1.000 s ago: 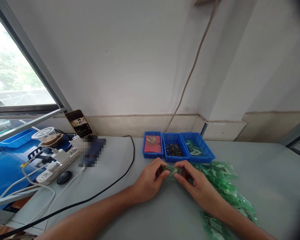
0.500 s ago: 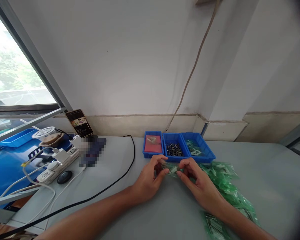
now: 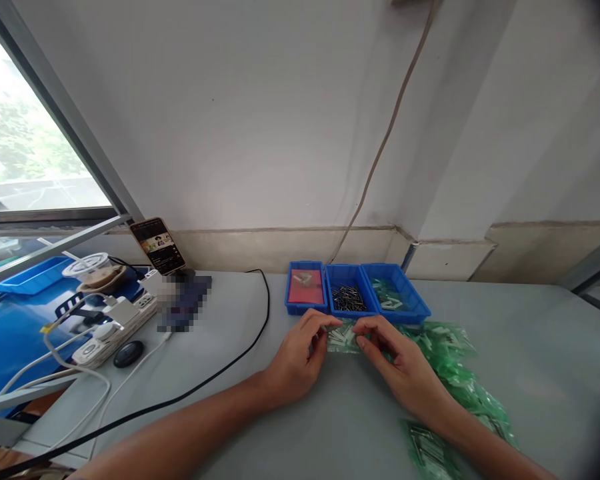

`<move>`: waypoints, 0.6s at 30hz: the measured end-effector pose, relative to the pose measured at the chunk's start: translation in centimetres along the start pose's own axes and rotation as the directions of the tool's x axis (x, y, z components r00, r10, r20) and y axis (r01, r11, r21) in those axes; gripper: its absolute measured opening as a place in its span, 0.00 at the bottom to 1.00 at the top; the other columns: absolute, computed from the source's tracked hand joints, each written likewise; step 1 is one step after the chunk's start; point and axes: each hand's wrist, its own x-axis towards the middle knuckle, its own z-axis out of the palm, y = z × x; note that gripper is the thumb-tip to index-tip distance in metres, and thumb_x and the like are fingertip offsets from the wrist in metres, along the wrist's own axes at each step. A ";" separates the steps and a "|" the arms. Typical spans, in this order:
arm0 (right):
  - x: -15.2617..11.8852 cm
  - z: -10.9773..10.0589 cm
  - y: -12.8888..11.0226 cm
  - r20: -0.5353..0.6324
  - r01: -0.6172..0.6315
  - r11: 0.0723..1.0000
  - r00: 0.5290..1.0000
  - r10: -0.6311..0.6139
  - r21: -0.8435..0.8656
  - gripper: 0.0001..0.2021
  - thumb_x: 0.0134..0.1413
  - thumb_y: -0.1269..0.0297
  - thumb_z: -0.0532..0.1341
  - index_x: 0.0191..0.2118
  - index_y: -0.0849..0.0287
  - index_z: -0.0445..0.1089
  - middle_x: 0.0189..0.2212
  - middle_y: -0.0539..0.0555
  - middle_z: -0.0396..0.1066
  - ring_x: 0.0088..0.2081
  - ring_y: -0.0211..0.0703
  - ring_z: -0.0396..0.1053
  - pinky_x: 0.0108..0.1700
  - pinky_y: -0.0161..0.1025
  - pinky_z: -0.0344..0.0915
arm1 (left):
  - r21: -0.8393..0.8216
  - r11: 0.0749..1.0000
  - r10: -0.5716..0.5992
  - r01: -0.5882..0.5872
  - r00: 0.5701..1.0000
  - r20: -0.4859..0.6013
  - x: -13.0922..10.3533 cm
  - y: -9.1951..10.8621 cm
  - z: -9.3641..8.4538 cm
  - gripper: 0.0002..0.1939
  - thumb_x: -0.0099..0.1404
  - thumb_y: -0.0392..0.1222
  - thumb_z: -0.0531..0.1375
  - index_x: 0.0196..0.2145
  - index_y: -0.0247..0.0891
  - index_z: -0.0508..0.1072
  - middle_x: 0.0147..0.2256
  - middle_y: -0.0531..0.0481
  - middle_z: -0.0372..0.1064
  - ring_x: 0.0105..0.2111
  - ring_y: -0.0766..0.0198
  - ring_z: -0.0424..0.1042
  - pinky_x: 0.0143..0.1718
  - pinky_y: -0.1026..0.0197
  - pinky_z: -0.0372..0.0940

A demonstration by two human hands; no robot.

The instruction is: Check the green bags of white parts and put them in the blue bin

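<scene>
Our left hand (image 3: 293, 363) curls over the small bag's (image 3: 340, 340) left edge — whether its fingers pinch, we cannot tell. Just behind, 3 blue bins (image 3: 305, 309) keep parts (image 3: 349, 300) separate. Our right hand (image 3: 405, 365) pinches the bag's right side, seemingly steadying it, beside green bags (image 3: 463, 383).

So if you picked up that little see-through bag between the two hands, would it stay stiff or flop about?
The small bag would probably flop, since its film looks thin and creased. The pale pieces inside look loose and lie at different angles, so they would likely slide to the lowest corner. Its shiny surface suggests it may be a bit slippery.
</scene>
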 end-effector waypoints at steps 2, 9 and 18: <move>0.0 0.0 -0.1 -0.002 -0.004 1.000 1.000 0.005 0.018 0.09 0.75 0.55 0.54 0.49 0.49 0.70 0.40 0.50 0.73 0.36 0.43 0.67 0.38 0.38 0.64 | -0.008 1.000 -0.019 0.020 1.000 0.010 0.0 -0.2 0.0 0.15 0.76 0.35 0.56 0.58 0.41 0.71 0.51 0.42 0.67 0.41 0.62 0.70 0.42 0.60 0.69; -0.1 0.0 0.8 0.004 0.006 0.993 1.000 -0.007 0.115 0.12 0.77 0.56 0.51 0.53 0.48 0.71 0.41 0.51 0.74 0.39 0.45 0.70 0.39 0.38 0.67 | 0.004 0.999 -0.051 0.051 0.998 -0.024 0.3 -0.1 0.0 0.08 0.76 0.43 0.60 0.46 0.38 0.77 0.46 0.43 0.67 0.43 0.61 0.70 0.40 0.61 0.70; 0.0 0.1 0.3 -0.017 0.018 1.000 1.000 -0.018 0.025 0.09 0.75 0.52 0.55 0.46 0.50 0.68 0.40 0.51 0.68 0.35 0.43 0.64 0.36 0.39 0.63 | 0.013 0.998 -0.066 0.066 0.998 0.012 0.3 0.2 0.0 0.10 0.76 0.45 0.59 0.41 0.36 0.75 0.44 0.44 0.68 0.39 0.63 0.68 0.39 0.62 0.68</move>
